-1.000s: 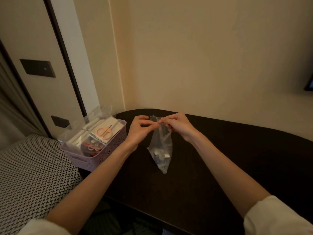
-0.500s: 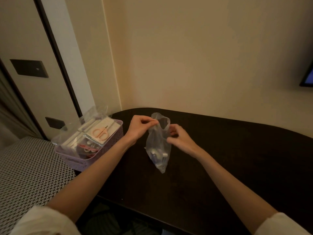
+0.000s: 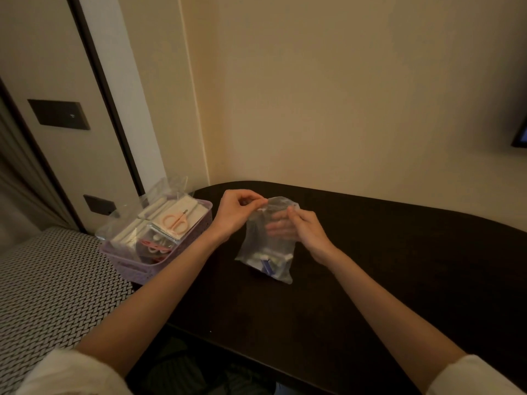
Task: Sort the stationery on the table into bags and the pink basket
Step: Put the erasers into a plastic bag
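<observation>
A clear plastic bag with small white and blue stationery at its bottom hangs just above the dark table. My left hand pinches the bag's top left corner. My right hand holds the bag's right side, thumb in front and fingers showing through the plastic behind. The pink basket stands at the table's left end, filled with bagged items, among them pink scissors.
A patterned black-and-white seat lies left of the table, below the basket. The beige wall runs close behind the table. A dark screen corner shows at the far right.
The bag has flattened and turned broadside to me. My right hand dropped from the bag's mouth to its right side, fingers now behind the plastic. My left hand kept its pinch.
</observation>
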Motion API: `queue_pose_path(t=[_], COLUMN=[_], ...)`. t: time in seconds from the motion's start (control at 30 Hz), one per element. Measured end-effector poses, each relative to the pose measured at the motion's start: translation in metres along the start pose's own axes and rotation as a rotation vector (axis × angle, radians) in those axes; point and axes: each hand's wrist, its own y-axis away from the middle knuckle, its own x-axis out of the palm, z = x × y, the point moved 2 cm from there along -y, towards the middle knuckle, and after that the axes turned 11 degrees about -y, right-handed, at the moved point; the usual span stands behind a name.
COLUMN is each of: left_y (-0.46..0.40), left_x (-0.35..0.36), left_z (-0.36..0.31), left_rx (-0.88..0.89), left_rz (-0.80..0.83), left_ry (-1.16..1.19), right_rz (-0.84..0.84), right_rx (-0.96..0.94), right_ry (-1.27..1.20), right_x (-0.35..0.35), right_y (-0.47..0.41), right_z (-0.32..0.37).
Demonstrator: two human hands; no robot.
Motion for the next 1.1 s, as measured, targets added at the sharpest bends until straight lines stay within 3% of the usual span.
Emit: queue_pose_path(t=[0.27, 0.5, 0.7, 0.83, 0.93, 1.1], left_y=[0.004, -0.008, -0.033, -0.039, -0.035, -0.031], left_x=[-0.006, 0.011, 0.02, 0.03, 0.039, 0.045], left_z=[-0.011, 0.011, 0.051, 0.069, 0.081, 0.103], left_rx=[0.03, -0.152, -0.327, -0.53, -0.487, -0.474], left_rz=[-0.012, 0.074, 0.118, 0.362, 0.5, 0.347], left_ry=[0.025, -0.009, 0.018, 0.159, 0.149, 0.088], right_rz=[0.095, 0.069, -0.013, -0.007, 0.009, 0.03], right_rx=[0.116, 0.289, 0.283, 0.311, 0.346, 0.363], right_ry=[-0.213, -0.154, -0.253, -0.261, -0.244, -0.102], right_x=[0.0, 0.002, -0.013, -0.024, -0.031, -0.045], right_y=[0.004, -0.01, -0.037, -0.052, -0.062, -0.073], right_z=[0.008, -0.01, -0.029, -0.044, -0.057, -0.08])
